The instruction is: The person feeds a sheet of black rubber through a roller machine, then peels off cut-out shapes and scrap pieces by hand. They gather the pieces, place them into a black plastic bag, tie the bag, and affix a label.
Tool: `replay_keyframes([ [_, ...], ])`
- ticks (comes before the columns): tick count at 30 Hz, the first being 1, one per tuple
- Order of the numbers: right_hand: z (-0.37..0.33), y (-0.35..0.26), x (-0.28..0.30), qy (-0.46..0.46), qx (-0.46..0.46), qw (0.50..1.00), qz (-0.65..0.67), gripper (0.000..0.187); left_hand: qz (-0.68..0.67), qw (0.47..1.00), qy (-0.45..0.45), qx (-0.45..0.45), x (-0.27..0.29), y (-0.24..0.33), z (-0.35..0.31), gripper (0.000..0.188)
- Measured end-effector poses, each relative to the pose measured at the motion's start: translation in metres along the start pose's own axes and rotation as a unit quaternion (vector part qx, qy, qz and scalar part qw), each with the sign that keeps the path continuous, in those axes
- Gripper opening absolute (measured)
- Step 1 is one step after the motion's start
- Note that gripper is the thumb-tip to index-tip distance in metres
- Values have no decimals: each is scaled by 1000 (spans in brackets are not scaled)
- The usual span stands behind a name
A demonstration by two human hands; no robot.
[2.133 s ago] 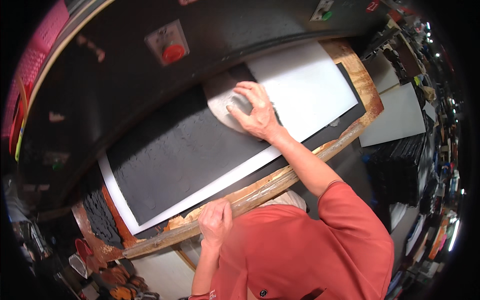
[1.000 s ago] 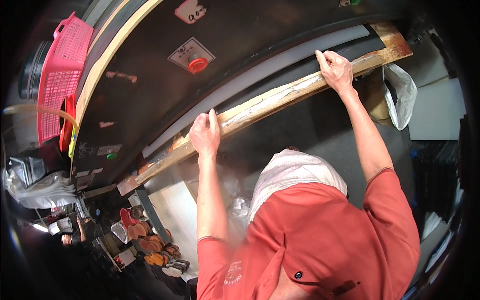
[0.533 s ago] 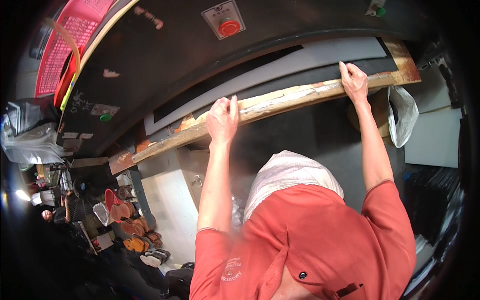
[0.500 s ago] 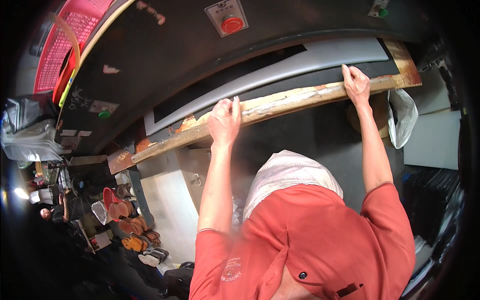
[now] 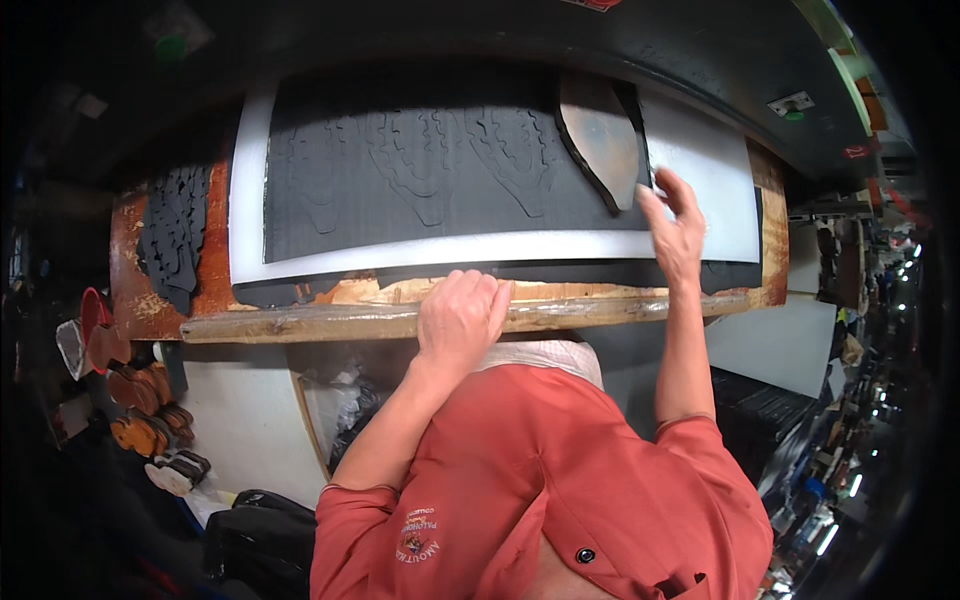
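Observation:
A black sheet lies under the press head, with several jagged, tongue-shaped outlines pressed or cut into it. On its right end rests a cutting die, pointed toward me, with a dark rim and a worn grey-brown face. My right hand is just right of the die's tip, thumb and fingers apart, nothing held. Whether a finger touches the die is hard to tell. Fingers curled, my left hand grips the front rail of the wooden board. White backing frames the black sheet.
Dark scraps with jagged edges lie on the board's left end. Above hangs the dark press head, with a green button at its right. Several shoe-shaped pieces are stacked low on the left. A white panel stands at right.
The view has turned, and the outlined black sheet and the die now show under the press. My right hand has left the front rail and moved in beside the die. My left hand stays on the rail.

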State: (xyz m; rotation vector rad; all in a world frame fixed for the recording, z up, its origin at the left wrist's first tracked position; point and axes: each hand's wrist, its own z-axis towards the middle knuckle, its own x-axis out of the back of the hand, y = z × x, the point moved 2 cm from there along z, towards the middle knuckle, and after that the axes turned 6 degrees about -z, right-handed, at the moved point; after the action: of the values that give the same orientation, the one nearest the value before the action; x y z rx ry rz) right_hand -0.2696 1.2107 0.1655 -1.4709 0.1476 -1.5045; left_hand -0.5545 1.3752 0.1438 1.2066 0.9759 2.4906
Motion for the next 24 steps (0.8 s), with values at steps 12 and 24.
replay_keyframes([
  [12, 81, -44, -60, -133, 51, 958, -249, 107, -59, 998, -3, -30, 12, -25, 57, 28],
  [24, 114, -6, -7, -156, -85, 905, 387, 89, 76, 994, -81, 17, -2, -35, 77, 51],
])
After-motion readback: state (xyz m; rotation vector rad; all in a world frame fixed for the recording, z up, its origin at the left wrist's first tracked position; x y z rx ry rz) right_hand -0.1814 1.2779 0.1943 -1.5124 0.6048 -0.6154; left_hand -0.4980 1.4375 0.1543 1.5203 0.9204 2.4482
